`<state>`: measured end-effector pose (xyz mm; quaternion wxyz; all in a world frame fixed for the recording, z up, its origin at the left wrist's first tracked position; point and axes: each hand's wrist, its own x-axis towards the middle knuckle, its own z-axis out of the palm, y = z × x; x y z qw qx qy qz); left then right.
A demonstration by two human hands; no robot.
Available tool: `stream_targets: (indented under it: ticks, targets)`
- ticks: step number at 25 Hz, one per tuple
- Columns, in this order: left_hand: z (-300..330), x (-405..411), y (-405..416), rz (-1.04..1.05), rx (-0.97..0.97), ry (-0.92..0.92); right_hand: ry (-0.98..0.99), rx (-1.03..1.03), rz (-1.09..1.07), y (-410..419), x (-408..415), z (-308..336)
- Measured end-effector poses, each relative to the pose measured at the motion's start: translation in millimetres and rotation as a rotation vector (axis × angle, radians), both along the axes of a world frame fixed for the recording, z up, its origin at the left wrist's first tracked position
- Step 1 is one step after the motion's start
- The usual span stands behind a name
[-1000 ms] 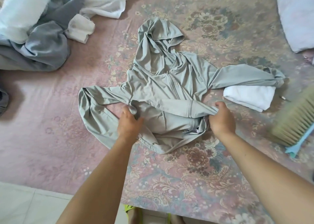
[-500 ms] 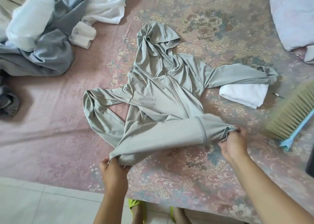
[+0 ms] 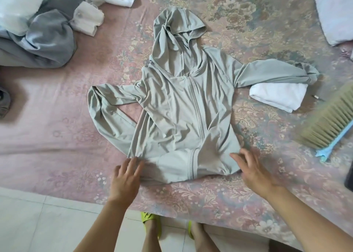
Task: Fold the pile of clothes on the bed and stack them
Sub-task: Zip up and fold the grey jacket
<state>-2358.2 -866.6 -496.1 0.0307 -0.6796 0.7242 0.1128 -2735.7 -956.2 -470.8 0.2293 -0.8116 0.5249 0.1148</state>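
At the far left edge of the bed (image 3: 47, 137), a dark grey item (image 3: 4, 103) is only partly seen. Above it, in the upper left corner, the pile of clothes (image 3: 42, 34) is heaped: grey fabric crumpled under white pieces, with a rolled white garment (image 3: 87, 20) lying at its right side. Between the pile and the bed's near edge, a wide stretch of pink floral sheet is left bare.

The grey hooded jacket (image 3: 183, 106) is spread face up in the middle of the bed, zipper closed, hood pointing away from the person. Its left sleeve is bent back on itself beside the body; its right sleeve is stretched out sideways, the cuff bunched. The hem lies close to the bed's near edge (a narrow band of sheet is seen below it).

The left hand (image 3: 126, 177) is laid flat with fingers spread, its fingertips touching the hem's left corner. The right hand (image 3: 252, 171) is likewise spread and relaxed, fingers resting at the hem's right corner; it is somewhat blurred. Nothing is pinched by either hand.

Just under the right sleeve, a folded white cloth (image 3: 278, 95) is touched by the sleeve. Further right, a brush (image 3: 324, 125) with pale bristles and a blue handle lies near the right edge, well apart from the jacket. A pale pillow (image 3: 336, 13) is seen in the upper right corner.

Below the bed edge, a tiled floor (image 3: 38, 223) and feet in yellow-green slippers (image 3: 149, 218) are visible.
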Motion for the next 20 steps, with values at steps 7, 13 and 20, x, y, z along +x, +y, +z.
stream_targets:
  ticks: [7, 13, 20]
  targets:
    - [26.7, 23.6, 15.9, 0.019, -0.168, 0.178, -0.447, -0.120, -1.050, 8.1, -4.4, 15.8]
    - [27.0, 18.3, 58.5, 0.277, 0.164, 0.057, 0.183, 0.183, -0.171, 37.0, -33.0, 15.9]
    - [35.6, -4.7, 43.3, 0.995, -0.009, 0.791, -1.033, 0.289, -1.563, 21.5, -27.5, 18.4]
